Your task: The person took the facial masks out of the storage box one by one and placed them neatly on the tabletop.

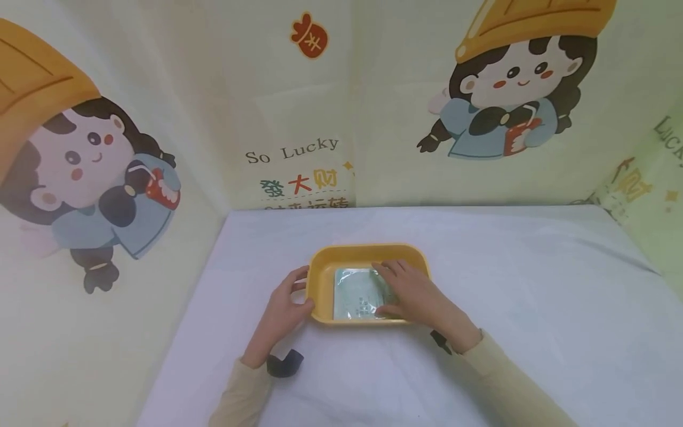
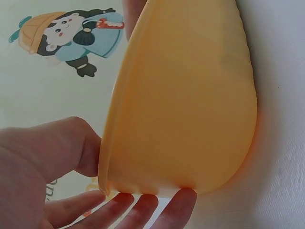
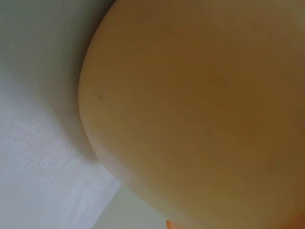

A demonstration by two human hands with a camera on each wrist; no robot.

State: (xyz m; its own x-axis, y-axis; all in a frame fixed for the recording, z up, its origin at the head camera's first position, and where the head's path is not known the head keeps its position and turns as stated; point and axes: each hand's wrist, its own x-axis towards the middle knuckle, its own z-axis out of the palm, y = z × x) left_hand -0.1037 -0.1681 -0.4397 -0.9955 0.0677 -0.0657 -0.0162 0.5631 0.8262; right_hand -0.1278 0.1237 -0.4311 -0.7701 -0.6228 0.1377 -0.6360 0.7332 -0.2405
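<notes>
A yellow plastic basin [image 1: 368, 249] with rounded corners stands on the white cloth. My left hand [image 1: 283, 308] grips its left end, thumb at the rim [image 2: 108, 138] and fingertips along the outer wall [image 2: 181, 95]. Inside lies a flat, glossy, pale green packet [image 1: 354, 293] with small printing. My right hand [image 1: 416, 293] reaches in over the right rim, fingers and thumb spread across the packet's right part, which they hide. Only the basin's outer side [image 3: 190, 114] fills most of the right wrist view; the right hand's fingers are hidden there.
The white cloth [image 1: 533, 284] covers the table around the basin. Behind and to the left hangs a pale curtain [image 1: 395, 172] printed with cartoon figures and lettering. A black strap piece [image 1: 284, 364] shows at the left wrist, another [image 1: 440, 342] at the right.
</notes>
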